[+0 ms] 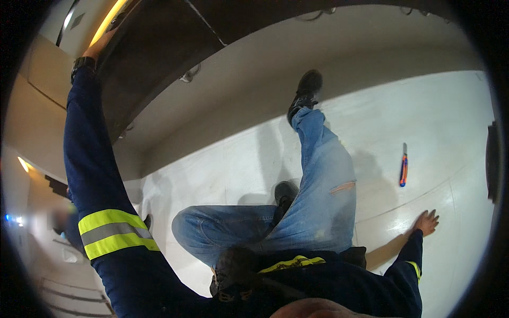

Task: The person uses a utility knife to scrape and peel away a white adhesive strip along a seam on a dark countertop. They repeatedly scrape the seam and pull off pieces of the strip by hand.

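My left hand [101, 46] reaches up to the far left, a dark watch on its wrist. It is at the edge of a dark curved panel [159, 58], next to a lit yellow strip [108, 21]. Its fingers are mostly hidden there, so I cannot tell whether they grip anything. Low on the right, my right hand [426, 222] rests on the pale floor [382, 122], open with its fingers spread and nothing in it. Beyond that hand lies a utility knife [404, 167] with an orange and blue handle, apart from the fingers.
My jeans-clad legs [323, 185] are on the floor, one bent, one stretched toward a grey wall [238, 95]. Small fittings [188, 73] show beneath the dark panel. Another person [71, 228] is at the left. A dark object [492, 161] stands at the right edge.
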A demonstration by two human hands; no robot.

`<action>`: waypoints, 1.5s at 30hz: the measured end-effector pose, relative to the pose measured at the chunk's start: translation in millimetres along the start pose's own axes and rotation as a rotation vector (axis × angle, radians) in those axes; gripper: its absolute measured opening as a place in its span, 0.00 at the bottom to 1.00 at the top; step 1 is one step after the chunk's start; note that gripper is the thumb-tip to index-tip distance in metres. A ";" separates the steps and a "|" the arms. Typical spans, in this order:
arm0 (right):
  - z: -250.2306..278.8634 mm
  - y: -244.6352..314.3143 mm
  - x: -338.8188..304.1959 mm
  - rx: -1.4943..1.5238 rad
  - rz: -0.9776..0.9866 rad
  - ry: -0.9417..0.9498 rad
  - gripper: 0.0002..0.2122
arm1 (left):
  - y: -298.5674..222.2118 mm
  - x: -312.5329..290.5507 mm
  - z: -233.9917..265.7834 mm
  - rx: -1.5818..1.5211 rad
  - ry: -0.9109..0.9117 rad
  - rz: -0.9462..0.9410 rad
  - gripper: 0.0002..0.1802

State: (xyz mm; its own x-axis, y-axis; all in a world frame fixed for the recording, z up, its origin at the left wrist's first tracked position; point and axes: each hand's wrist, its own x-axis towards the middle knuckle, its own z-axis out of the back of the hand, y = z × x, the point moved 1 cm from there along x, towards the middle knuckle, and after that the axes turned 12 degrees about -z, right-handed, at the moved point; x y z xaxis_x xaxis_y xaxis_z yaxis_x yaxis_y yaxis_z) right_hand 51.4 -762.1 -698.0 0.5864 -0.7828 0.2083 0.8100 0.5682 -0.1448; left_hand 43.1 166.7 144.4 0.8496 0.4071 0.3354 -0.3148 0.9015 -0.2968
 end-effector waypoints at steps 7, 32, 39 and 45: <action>17.0 31.8 104.2 0.741 0.200 0.213 0.41 | 38.2 15.6 -1.1 0.072 0.074 -0.424 0.35; 299.6 199.4 -100.2 1.837 0.022 0.812 0.24 | -99.2 -101.0 -151.4 0.702 -0.402 -1.252 0.51; 521.6 227.2 -247.2 1.863 0.890 0.790 0.34 | -99.9 -206.5 -227.0 -0.135 0.106 -0.976 0.35; 601.6 262.7 -333.7 1.926 1.224 1.306 0.32 | -119.4 -219.8 -291.1 -1.185 0.043 -0.458 0.23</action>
State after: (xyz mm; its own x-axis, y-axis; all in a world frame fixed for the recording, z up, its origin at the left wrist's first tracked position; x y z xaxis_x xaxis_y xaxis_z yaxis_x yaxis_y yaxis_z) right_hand 65.6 -199.0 -223.6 0.8121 0.5130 0.2780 -0.0707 -0.3865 0.9196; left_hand 17.2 -73.0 -154.1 0.8001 0.0692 0.5959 0.5609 0.2660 -0.7840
